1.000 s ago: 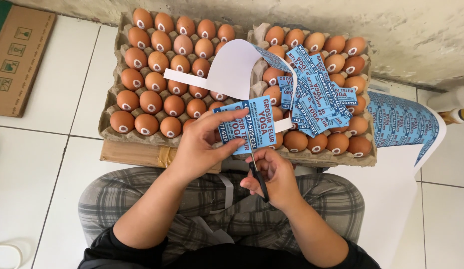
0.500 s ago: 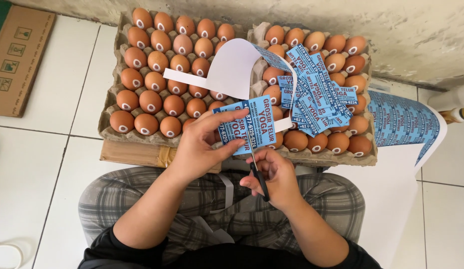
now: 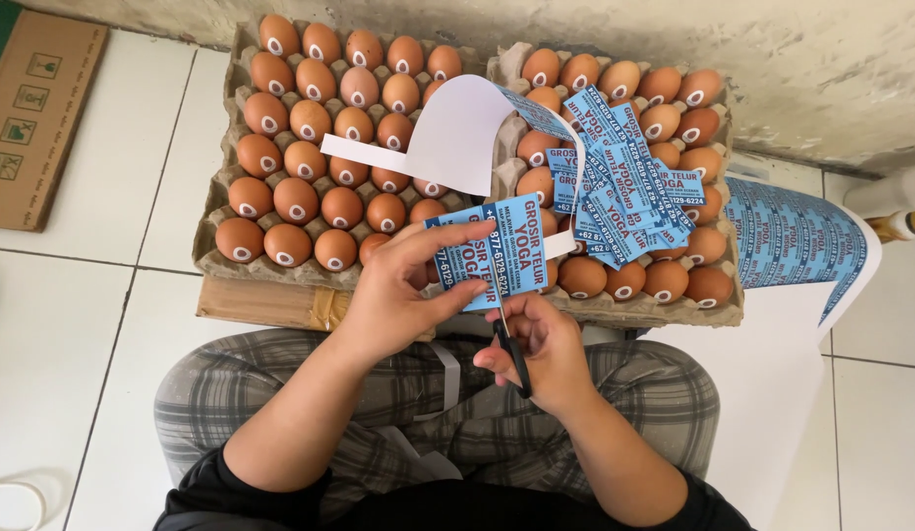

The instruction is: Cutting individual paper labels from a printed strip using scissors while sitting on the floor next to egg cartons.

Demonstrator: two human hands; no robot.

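On the far left, a flat brown cardboard box (image 3: 39, 123) lies on the white tiled floor (image 3: 74, 334). Next to it is a grey paper tray full of brown eggs (image 3: 310, 157), and each egg has a small white sticker. The left hand (image 3: 403, 295) pinches a strip of blue printed paper labels (image 3: 497, 251) between thumb and fingers, just above the near edge of the egg trays. The strip's white back curls up over the eggs. The right hand (image 3: 541, 349) is wrapped around the black handles of a pair of scissors (image 3: 506, 324), and the blades go up into the blue strip. A pile of cut blue labels (image 3: 624, 187) lies on the second egg tray (image 3: 713, 315). On the right, a big sheet of blue labels (image 3: 796, 241) hangs down.
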